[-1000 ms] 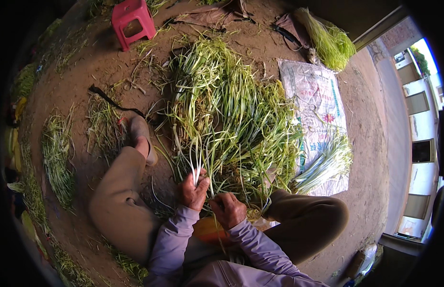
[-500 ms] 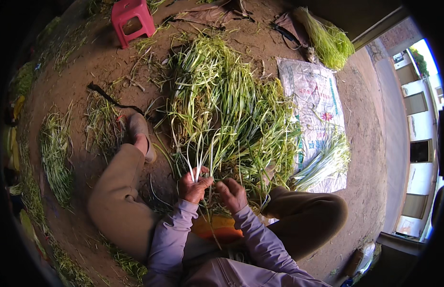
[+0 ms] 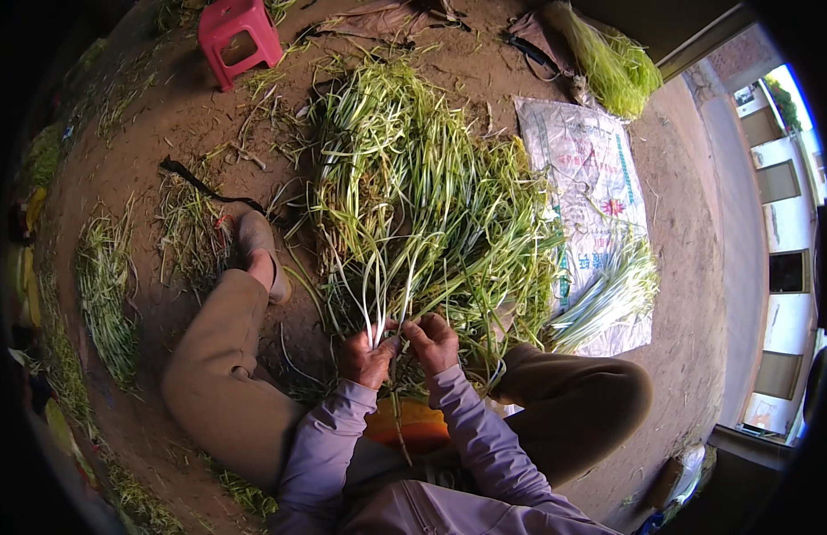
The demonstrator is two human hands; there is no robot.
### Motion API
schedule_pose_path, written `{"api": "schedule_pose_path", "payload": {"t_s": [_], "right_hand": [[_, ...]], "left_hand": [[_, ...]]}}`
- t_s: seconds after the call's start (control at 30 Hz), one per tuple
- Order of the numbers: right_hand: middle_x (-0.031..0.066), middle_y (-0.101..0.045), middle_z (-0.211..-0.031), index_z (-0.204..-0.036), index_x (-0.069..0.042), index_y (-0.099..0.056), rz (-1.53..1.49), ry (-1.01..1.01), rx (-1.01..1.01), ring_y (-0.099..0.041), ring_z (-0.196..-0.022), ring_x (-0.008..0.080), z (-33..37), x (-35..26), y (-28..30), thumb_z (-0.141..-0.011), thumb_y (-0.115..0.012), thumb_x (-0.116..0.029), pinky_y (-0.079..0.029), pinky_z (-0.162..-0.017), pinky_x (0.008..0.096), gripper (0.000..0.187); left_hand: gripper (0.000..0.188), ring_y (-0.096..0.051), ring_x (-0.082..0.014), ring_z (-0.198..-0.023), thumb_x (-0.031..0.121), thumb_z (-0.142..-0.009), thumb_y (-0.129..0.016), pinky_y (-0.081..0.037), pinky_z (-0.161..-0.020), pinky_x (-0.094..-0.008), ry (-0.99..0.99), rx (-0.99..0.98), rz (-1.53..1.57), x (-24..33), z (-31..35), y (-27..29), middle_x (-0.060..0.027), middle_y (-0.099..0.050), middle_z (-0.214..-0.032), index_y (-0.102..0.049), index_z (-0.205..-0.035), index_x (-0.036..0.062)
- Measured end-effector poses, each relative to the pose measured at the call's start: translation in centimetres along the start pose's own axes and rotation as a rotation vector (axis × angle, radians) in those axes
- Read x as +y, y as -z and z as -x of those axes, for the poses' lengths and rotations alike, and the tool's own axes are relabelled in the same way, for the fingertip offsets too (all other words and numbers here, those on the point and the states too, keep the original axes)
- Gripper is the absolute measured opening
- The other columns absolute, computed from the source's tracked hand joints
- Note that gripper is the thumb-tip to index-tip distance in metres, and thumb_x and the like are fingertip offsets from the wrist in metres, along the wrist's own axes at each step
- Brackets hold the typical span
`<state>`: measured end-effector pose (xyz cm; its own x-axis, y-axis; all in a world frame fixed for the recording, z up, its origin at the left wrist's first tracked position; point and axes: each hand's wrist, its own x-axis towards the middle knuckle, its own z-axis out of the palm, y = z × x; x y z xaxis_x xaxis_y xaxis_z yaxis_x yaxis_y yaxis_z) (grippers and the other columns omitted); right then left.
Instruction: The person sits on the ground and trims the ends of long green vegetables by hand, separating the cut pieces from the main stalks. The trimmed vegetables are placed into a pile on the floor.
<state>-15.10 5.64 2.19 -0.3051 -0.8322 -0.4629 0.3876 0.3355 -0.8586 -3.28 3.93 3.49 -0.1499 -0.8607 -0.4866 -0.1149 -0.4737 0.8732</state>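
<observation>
My left hand is closed around a few long green stalks with white stems, leaf ends pointing away from me. Close beside it, my right hand pinches at a single pale stalk by the left thumb; its fingertips partly hide the grip. A thin brownish strand hangs below the left hand. Just beyond both hands lies a large heap of the same leafy stalks. To the right, a bunch of white-stemmed stalks rests on a flattened printed white sack.
An orange object sits between my legs. Loose stalk piles lie at the left, with a black strap near my foot. A pink stool stands far left; another green bundle lies far right.
My right hand has come up and left, closing in on the left hand and a pale stalk. The left hand has shifted slightly right with its stalks. The view has moved a little.
</observation>
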Motion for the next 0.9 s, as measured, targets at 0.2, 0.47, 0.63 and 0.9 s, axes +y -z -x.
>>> {"api": "schedule_pose_path", "payload": {"t_s": [0.2, 0.47, 0.63, 0.9], "right_hand": [[0.0041, -0.057, -0.064, -0.078, -0.002, -0.053, 0.351, 0.161, 0.01, -0.05, -0.057, 0.0066, 1.0, -1.1, 0.2, -0.078, -0.063, -0.013, -0.043, -0.051, 0.0232, 0.015], [0.0052, -0.055, -0.059, -0.075, -0.003, -0.054, 0.586, 0.305, 0.03, -0.05, -0.051, 0.0088, 3.0, -3.7, 0.0, -0.075, -0.065, -0.011, -0.041, -0.047, 0.0244, 0.014], [0.0069, -0.057, -0.062, -0.081, -0.002, -0.053, 0.592, 0.354, 0.028, -0.054, -0.053, 0.0109, 3.6, -3.5, 0.4, -0.076, -0.064, -0.007, -0.043, -0.049, 0.0256, 0.013], [0.0107, -0.057, -0.075, -0.084, -0.002, -0.057, 0.633, 0.664, -0.109, -0.058, -0.065, 0.0253, 5.7, -3.7, 0.2, -0.069, -0.063, 0.003, -0.046, -0.056, 0.0308, 0.017]], "left_hand": [[0.024, -0.047, -0.01, -0.037, 0.025, -0.081, -0.06, -0.038, -0.037, -0.0246, 0.145, -0.071, -0.183, 1.1, 0.1, 0.6, -0.0026, -0.052, -0.053, -0.062, -0.087, 0.0012], [0.029, -0.045, -0.0084, -0.035, 0.028, -0.077, -0.065, -0.035, -0.034, -0.0227, 0.195, -0.213, -0.029, 0.2, 0.0, 1.6, -0.0015, -0.052, -0.053, -0.062, -0.085, -0.0001], [0.024, -0.039, -0.0049, -0.034, 0.025, -0.078, -0.064, -0.03, -0.033, -0.0196, 0.312, -0.245, 0.252, 0.1, -0.1, 1.3, 0.0007, -0.053, -0.055, -0.063, -0.086, 0.0022], [0.025, -0.034, -0.0015, -0.034, 0.028, -0.083, -0.055, -0.025, -0.032, -0.0178, 0.198, -0.163, 0.34, 1.0, -0.6, 1.8, -0.0004, -0.061, -0.063, -0.062, -0.08, 0.0039]]}}
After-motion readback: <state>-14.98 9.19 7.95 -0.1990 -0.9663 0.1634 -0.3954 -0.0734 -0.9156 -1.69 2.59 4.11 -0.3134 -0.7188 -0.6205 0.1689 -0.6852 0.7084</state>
